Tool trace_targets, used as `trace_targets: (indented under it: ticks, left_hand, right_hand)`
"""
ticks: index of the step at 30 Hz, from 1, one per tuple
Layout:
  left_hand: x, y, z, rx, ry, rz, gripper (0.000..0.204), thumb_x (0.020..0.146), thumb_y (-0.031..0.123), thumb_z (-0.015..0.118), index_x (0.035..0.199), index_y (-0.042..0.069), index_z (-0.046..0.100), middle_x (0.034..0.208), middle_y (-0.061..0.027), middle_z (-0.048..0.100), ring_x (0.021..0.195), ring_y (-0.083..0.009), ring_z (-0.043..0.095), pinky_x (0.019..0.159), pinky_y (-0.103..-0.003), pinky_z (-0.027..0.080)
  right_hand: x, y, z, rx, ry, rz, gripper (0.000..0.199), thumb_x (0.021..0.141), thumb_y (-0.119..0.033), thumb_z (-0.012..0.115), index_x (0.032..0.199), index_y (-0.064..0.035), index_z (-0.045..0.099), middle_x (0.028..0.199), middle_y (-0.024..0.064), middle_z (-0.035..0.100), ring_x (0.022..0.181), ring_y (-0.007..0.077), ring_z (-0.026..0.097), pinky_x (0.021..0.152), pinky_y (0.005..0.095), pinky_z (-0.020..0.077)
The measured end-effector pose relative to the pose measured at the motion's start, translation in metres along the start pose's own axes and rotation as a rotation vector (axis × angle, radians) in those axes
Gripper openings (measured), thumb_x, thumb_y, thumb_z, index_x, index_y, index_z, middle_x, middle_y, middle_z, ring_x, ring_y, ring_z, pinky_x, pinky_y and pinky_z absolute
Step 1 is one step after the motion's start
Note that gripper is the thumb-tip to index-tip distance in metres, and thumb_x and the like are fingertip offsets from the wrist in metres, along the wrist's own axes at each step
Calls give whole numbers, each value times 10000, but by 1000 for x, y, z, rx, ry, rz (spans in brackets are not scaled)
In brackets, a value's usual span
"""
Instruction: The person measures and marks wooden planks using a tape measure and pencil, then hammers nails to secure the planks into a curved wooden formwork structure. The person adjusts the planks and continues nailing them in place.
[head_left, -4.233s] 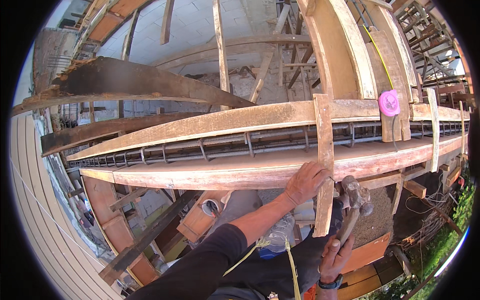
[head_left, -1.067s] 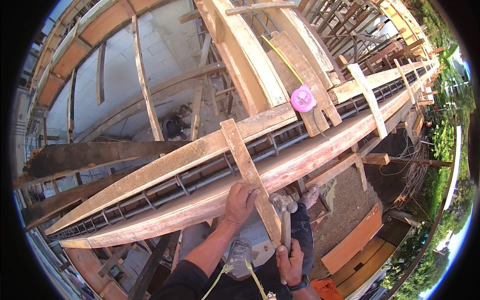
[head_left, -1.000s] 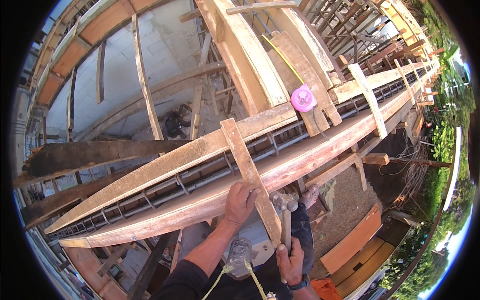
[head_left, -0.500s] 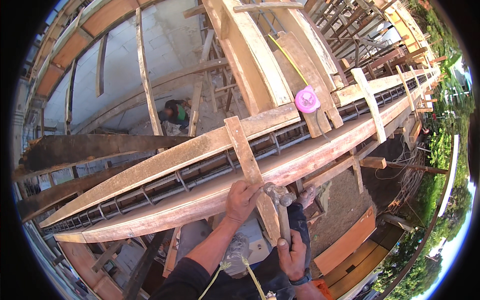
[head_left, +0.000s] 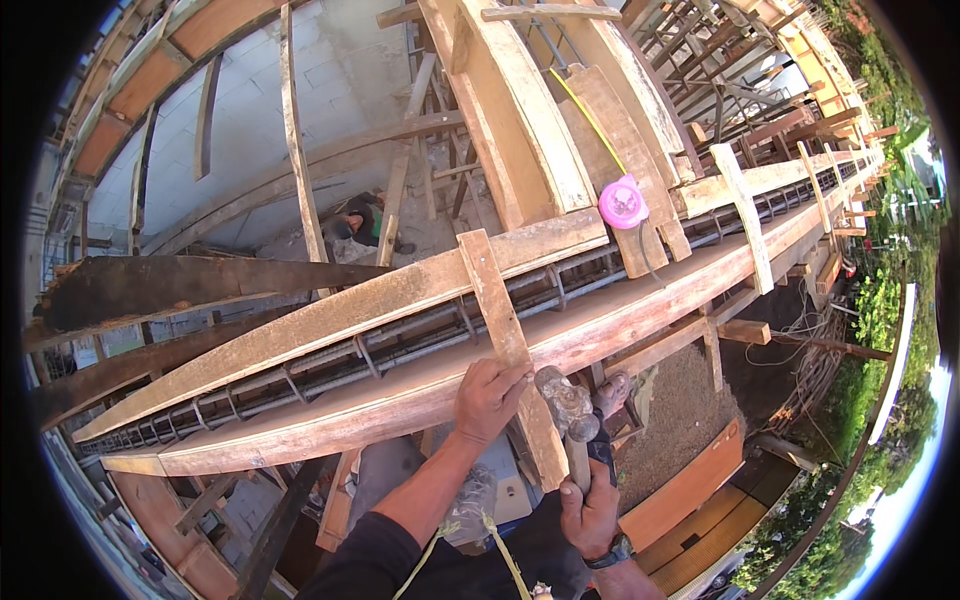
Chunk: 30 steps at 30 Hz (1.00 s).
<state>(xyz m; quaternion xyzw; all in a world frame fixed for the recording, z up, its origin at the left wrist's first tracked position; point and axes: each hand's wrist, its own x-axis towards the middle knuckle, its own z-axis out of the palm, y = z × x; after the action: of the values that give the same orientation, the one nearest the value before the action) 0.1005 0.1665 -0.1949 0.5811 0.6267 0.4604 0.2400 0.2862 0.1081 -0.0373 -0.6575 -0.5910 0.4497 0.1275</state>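
My left hand (head_left: 487, 402) is closed in a pinch against a narrow wooden cleat (head_left: 497, 300), just where it crosses the near board of a long beam form. Whatever sits between those fingertips is too small to make out. In my right hand (head_left: 592, 510) is a hammer (head_left: 566, 408), gripped by its handle. Its worn metal head is beside the cleat, close to my left fingertips. The cleat lies across both side boards of the form, and its lower end sticks out toward me. Between the boards runs a cage of steel rebar (head_left: 368, 357).
A pink tape measure (head_left: 622, 203), its yellow blade drawn out, rests on a plank (head_left: 590, 130) beyond the form. Far below to the left, a person (head_left: 368, 218) crouches. Dark timbers (head_left: 190, 295) cross at left. More cleats (head_left: 742, 215) span the form farther right.
The hammer head has come up toward me, away from the board, and its handle has tilted. My left hand keeps its pinch by the cleat. The view has shifted slightly.
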Motion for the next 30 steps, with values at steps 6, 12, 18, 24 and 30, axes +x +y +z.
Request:
trace_targets:
  ticks: [6, 12, 18, 24, 30]
  left_hand:
    - [0, -1, 2, -26, 22, -3, 289, 793, 63, 817, 1070, 131, 773, 781, -70, 539, 737, -286, 567, 677, -405, 468]
    - [0, -2, 2, 11, -33, -25, 331, 772, 24, 798, 1084, 132, 768, 794, -77, 546, 743, -291, 571, 667, -406, 471]
    - [0, 0, 5, 13, 37, -27, 258, 790, 41, 790, 1035, 110, 750, 814, -80, 577, 759, -293, 593, 688, -407, 495]
    - [-2, 5, 5, 3, 42, -88, 211, 791, 71, 806, 992, 105, 752, 806, -72, 594, 760, -287, 601, 690, -405, 503]
    - [-3, 0, 4, -5, 31, -73, 218, 767, 76, 815, 976, 89, 752, 808, -75, 603, 761, -279, 606, 689, -399, 506]
  right_hand:
    - [2, 5, -2, -13, 12, 8, 405, 979, -203, 674, 1275, 38, 537, 900, 268, 705, 816, 436, 730, 710, 437, 570]
    - [7, 0, -2, -117, -32, -23, 397, 973, -213, 692, 1257, 23, 547, 873, 240, 705, 800, 402, 740, 696, 427, 570]
    - [-4, -4, -6, 93, 2, 16, 367, 1003, -217, 666, 1246, 36, 558, 854, 198, 710, 757, 283, 738, 692, 371, 560]
    - [3, 2, -10, 103, -5, 38, 363, 1010, -210, 660, 1244, 50, 561, 849, 192, 719, 777, 259, 742, 704, 352, 560]
    - [4, -1, -8, 145, -8, -105, 381, 995, -233, 678, 1233, 42, 566, 856, 212, 718, 793, 330, 754, 697, 377, 567]
